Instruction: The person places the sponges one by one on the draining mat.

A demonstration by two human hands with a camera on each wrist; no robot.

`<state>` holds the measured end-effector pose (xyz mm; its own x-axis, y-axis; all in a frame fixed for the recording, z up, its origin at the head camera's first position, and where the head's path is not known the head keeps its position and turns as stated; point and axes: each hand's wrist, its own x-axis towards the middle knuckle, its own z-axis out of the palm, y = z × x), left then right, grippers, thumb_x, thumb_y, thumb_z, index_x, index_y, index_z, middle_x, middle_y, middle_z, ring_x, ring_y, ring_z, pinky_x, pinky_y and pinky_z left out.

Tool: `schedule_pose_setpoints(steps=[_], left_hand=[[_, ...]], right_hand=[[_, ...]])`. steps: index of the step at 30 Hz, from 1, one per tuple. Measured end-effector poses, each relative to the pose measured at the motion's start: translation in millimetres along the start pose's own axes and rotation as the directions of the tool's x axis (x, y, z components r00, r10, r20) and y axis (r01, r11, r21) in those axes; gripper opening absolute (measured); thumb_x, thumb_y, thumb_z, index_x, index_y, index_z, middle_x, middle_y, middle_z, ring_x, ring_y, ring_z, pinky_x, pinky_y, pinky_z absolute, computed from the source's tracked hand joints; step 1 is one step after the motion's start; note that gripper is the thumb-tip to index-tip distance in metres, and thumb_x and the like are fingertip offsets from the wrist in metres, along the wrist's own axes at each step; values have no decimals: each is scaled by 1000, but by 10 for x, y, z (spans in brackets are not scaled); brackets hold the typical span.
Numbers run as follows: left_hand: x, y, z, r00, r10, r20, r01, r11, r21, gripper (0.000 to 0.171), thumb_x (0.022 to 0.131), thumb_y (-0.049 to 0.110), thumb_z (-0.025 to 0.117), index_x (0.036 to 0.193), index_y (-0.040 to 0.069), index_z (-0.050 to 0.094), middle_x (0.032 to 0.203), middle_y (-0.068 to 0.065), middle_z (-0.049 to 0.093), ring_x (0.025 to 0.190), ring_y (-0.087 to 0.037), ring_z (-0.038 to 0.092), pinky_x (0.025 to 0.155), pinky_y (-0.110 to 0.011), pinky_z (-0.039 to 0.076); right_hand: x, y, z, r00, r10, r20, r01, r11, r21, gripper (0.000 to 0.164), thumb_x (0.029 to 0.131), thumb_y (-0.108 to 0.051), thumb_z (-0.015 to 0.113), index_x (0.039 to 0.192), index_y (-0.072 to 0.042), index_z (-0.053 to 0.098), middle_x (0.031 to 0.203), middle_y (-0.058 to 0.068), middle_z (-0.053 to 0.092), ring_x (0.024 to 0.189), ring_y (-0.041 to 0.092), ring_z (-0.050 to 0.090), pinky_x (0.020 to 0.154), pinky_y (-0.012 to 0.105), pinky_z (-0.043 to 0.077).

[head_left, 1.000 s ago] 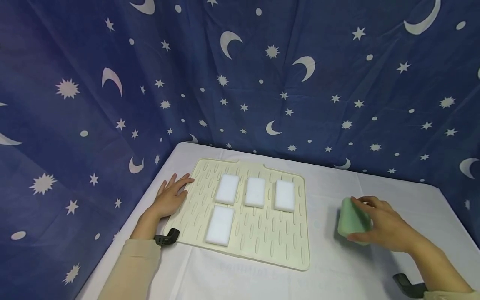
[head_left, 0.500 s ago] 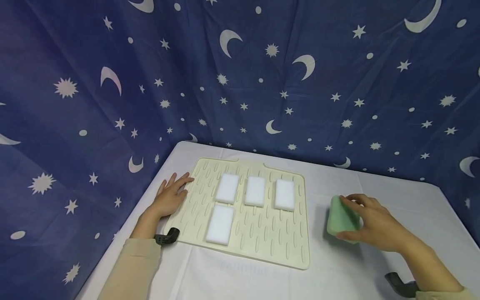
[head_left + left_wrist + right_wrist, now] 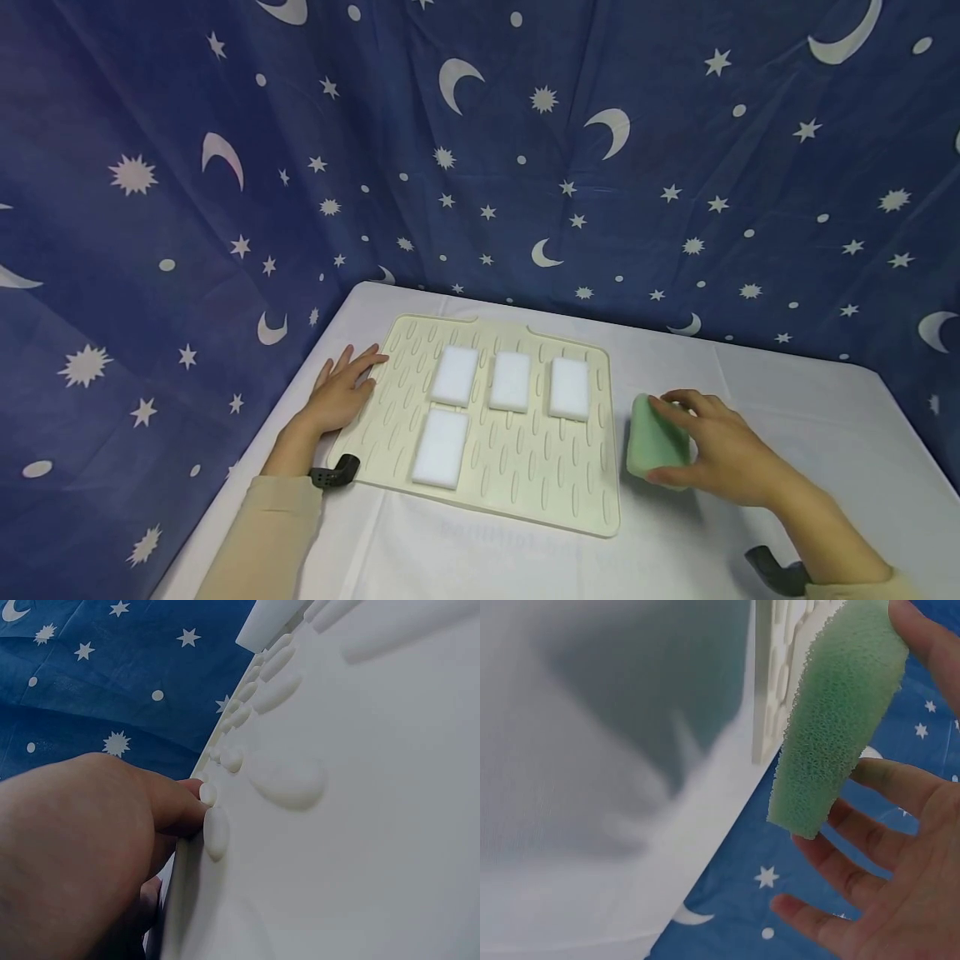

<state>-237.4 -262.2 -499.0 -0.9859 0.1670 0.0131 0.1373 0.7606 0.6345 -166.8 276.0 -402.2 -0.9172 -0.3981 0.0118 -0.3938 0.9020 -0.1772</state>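
A green sponge (image 3: 657,440) is held above the table by my right hand (image 3: 720,446), thumb on its near end and fingers at its far end. The right wrist view shows the porous green sponge (image 3: 840,720) raised over its shadow, just right of a cream ribbed drying mat (image 3: 525,475). My left hand (image 3: 343,400) rests on the left edge of that mat, fingers spread and loosely extended. On the mat lie several white sponge blocks, a row of three with the middle white block (image 3: 510,382) among them, and a lower white block (image 3: 440,448) under the leftmost.
The mat lies on a white cloth-covered table (image 3: 795,417). A dark blue curtain (image 3: 480,150) with moons and stars hangs behind and to the left. A black wrist mount (image 3: 337,472) sits at the left wrist, another dark mount (image 3: 776,571) at the right.
My right hand has carried the green sponge leftward across the table, toward the right edge of the mat. The left hand and the white blocks have stayed in place.
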Motion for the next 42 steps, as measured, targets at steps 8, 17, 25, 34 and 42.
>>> schedule_pose_setpoints(steps=[8, 17, 25, 34, 42], left_hand=[[5, -6, 4, 1000, -1, -1, 1, 1000, 2, 41, 103, 19, 44, 144, 23, 45, 161, 3, 24, 152, -32, -1, 120, -56, -10], [6, -10, 3, 1000, -3, -2, 3, 1000, 7, 41, 103, 20, 43, 144, 23, 46, 161, 4, 24, 152, -32, -1, 120, -55, -9], [6, -10, 1, 1000, -4, 1, 4, 1000, -3, 41, 103, 19, 44, 144, 23, 45, 161, 3, 24, 152, -32, -1, 120, -55, -10], [3, 5, -7, 1000, -6, 3, 6, 1000, -6, 41, 103, 20, 44, 144, 23, 45, 161, 2, 24, 152, -31, -1, 120, -55, -10], [3, -12, 1, 1000, -2, 2, 2, 1000, 4, 41, 103, 20, 43, 144, 24, 45, 161, 2, 24, 152, -32, -1, 120, -55, -10]], right_hand=[[24, -137, 102, 1000, -28, -10, 28, 1000, 15, 99, 61, -76, 73, 142, -22, 50, 138, 7, 49, 118, 31, 51, 92, 56, 48], [59, -330, 168, 993, -105, -44, 107, 994, 34, 94, 64, -74, 72, 140, -23, 52, 138, 6, 49, 120, 29, 51, 94, 52, 47], [112, -510, 225, 993, -112, -34, 113, 992, 50, 92, 64, -76, 71, 141, -29, 51, 141, 0, 46, 121, 26, 50, 96, 49, 47], [197, -719, 289, 990, -136, -29, 138, 988, 65, 92, 64, -76, 71, 142, -30, 50, 141, -1, 46, 123, 24, 48, 99, 47, 44], [273, -920, 365, 982, -184, -48, 187, 979, 80, 91, 65, -75, 71, 141, -27, 52, 140, 0, 48, 127, 20, 46, 101, 47, 42]])
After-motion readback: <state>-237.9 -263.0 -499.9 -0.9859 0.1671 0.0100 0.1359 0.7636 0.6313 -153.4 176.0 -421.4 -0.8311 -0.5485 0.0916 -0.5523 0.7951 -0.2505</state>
